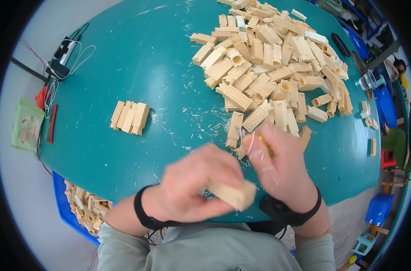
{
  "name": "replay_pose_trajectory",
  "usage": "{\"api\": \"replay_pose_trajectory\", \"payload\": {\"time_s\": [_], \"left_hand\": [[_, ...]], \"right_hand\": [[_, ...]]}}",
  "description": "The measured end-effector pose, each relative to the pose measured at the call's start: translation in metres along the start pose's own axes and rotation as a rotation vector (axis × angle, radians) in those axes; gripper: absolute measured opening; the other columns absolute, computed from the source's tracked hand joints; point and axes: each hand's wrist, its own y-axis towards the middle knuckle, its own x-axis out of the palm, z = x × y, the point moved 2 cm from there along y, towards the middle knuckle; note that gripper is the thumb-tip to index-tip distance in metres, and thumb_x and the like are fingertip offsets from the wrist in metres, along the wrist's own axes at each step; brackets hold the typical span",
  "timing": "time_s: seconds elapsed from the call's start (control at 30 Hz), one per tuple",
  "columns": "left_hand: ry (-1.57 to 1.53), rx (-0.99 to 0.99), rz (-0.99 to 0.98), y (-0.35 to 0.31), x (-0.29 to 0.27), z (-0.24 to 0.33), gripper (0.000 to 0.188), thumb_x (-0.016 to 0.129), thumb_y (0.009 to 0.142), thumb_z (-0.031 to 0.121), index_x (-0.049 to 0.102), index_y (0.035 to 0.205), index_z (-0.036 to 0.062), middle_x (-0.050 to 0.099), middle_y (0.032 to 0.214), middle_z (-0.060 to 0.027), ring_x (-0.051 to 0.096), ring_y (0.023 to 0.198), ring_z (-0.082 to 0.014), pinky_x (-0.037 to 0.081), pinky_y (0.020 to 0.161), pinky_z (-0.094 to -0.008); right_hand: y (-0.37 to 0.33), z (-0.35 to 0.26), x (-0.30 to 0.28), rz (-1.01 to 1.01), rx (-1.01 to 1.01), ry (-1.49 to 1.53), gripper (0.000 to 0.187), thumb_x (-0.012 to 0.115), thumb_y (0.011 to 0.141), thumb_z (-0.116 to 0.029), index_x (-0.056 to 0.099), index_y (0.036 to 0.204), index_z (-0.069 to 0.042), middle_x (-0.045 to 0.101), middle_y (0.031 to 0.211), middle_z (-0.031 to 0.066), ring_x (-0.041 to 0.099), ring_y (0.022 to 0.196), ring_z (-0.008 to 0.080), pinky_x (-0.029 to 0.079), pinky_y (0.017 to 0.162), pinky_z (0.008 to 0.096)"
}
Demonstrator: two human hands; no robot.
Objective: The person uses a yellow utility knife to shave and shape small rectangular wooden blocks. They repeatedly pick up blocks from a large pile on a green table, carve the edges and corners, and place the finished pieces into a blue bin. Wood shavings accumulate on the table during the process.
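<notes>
Left hand [194,187] grip wraps cream block [235,195]; block end juts rightward.

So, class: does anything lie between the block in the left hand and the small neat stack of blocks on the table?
Nothing visible does. Between the block in the left hand and the small stack lies bare teal table, with only thin shavings.

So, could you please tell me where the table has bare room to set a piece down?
Bare teal table lies left of the big heap of blocks, above the small stack, and between that stack and the left hand. The right side is crowded.
</notes>
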Motion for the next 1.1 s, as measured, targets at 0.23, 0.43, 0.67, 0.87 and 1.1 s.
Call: {"api": "replay_pose_trajectory", "payload": {"time_s": [0.23,0.43,0.67,0.87,1.1], "left_hand": [[-0.195,-0.159,0.209,-0.001,-0.012,-0.006,0.037,0.074,0.070,0.006,0.049,0.097,0.0058,0.057,0.089,-0.0107,0.055,0.081,-0.0175,0.043,0.069,-0.0284],[-0.237,-0.096,0.180,-0.003,-0.019,-0.008,0.034,0.067,0.073,-0.002,0.049,0.102,0.0008,0.053,0.100,-0.0110,0.053,0.091,-0.0174,0.044,0.078,-0.0292],[-0.129,-0.102,0.186,-0.003,-0.018,-0.008,0.035,0.070,0.072,0.002,0.049,0.100,0.0029,0.053,0.097,-0.0112,0.054,0.087,-0.0168,0.044,0.074,-0.0274],[-0.126,-0.098,0.170,-0.002,-0.018,-0.006,0.032,0.069,0.073,0.002,0.051,0.100,0.0015,0.055,0.097,-0.0107,0.055,0.086,-0.0178,0.045,0.074,-0.0282],[-0.222,-0.058,-0.063,-0.002,-0.006,-0.002,0.026,0.070,0.075,0.011,0.057,0.096,0.0030,0.061,0.092,-0.0122,0.058,0.084,-0.0239,0.045,0.074,-0.0328]], "right_hand": [[0.000,-0.010,-0.012,-0.102,0.056,0.136,0.020,0.060,0.083,-0.021,0.057,0.074,-0.004,0.053,0.064,0.0115,0.054,0.055,0.0274,0.042,0.049,0.0337],[-0.003,-0.015,-0.010,-0.144,-0.059,0.039,0.021,0.066,0.077,-0.021,0.055,0.071,-0.004,0.051,0.061,0.0100,0.051,0.052,0.0261,0.039,0.045,0.0330],[-0.004,-0.012,-0.006,-0.110,-0.126,-0.017,0.024,0.068,0.076,-0.024,0.053,0.070,-0.005,0.050,0.060,0.0091,0.050,0.049,0.0249,0.038,0.043,0.0324],[-0.002,-0.010,-0.007,-0.089,-0.153,-0.071,0.026,0.068,0.076,-0.026,0.054,0.072,-0.005,0.050,0.060,0.0091,0.051,0.049,0.0253,0.038,0.042,0.0328],[0.007,0.007,-0.009,-0.046,0.124,-0.052,0.027,0.060,0.084,-0.027,0.054,0.075,-0.002,0.052,0.061,0.0125,0.053,0.052,0.0276,0.041,0.047,0.0344]]}}
